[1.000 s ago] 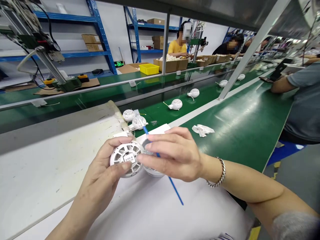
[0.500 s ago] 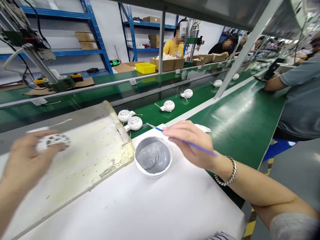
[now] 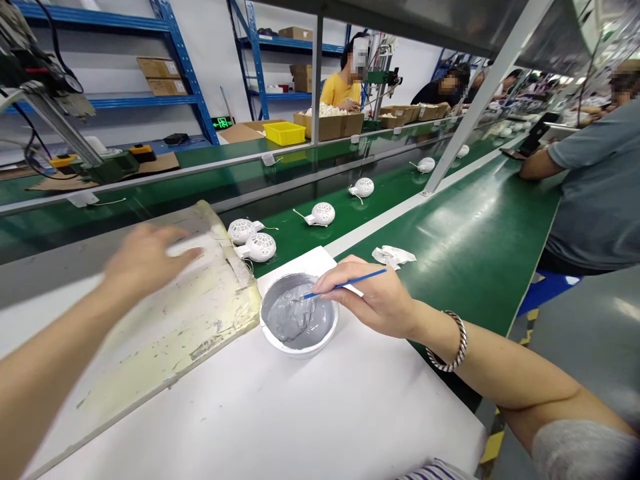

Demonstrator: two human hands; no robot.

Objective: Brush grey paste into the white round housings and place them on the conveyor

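Now, from the far left, a metal machine on an upright column (image 3: 85, 130) stands across the line, and in front of it a pale, worn, flat board (image 3: 145, 363) slants over the near side. Above that board comes the left hand (image 3: 145, 263), blurred, fingers spread, thumb well apart, a clear gap between them and nothing visible in the grip. Just right of its fingertips, at the board's end, sit two white, domed, openwork plastic housings (image 3: 260, 247) side by side on the green belt (image 3: 295, 243). Behind them, across the line, there's a yellow plastic bin (image 3: 285, 134).

And here's the middle: a round white bowl (image 3: 303, 351) on a white sheet (image 3: 260, 413), filled with thick, glossy grey paste (image 3: 320, 330). Into it reaches the slim blue brush (image 3: 371, 275), tip down at the paste, handle tilting up to the right. The right hand (image 3: 373, 300) has it pinched, thumb and fingers closed around the shaft, just over the bowl's right rim. Beyond, a crumpled white tissue (image 3: 393, 257) lies on the green tabletop (image 3: 465, 247), and far right sits a co-worker in a grey shirt (image 3: 597, 190).
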